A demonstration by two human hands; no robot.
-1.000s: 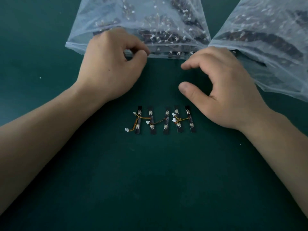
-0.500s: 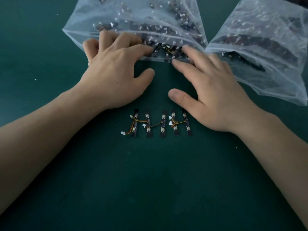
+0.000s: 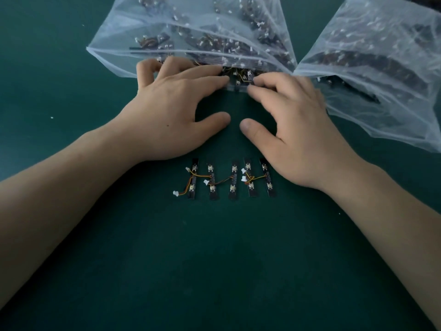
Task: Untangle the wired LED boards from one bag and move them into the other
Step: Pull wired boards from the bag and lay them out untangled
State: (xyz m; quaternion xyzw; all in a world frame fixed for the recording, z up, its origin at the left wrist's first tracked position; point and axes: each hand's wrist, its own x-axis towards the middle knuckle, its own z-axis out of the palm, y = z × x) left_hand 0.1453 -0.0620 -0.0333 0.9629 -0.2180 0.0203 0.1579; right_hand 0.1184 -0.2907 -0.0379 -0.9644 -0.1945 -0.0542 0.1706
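Two clear plastic bags lie at the back of the green table, the left bag [image 3: 191, 32] and the right bag [image 3: 381, 39], both holding many black wired LED boards. A tangled clump of boards [image 3: 238, 76] shows at the left bag's mouth. My left hand [image 3: 176, 111] reaches its straight fingers into that mouth and touches the clump from the left. From the right, my right hand [image 3: 293, 125] sets its bent fingertips on the clump, thumb held apart. Several separated boards [image 3: 232, 179] with orange wires lie in a row below both hands.
The green table [image 3: 214, 259] stretches wide toward me below the row of boards. The right bag's open mouth [image 3: 346, 91] lies just right of my right hand. Small white specks dot the table surface at the left.
Both hands moved up to the left bag's mouth. My left hand opened from a curled pose and stretched its fingers in. My right fingers went from straight to bent on the clump.
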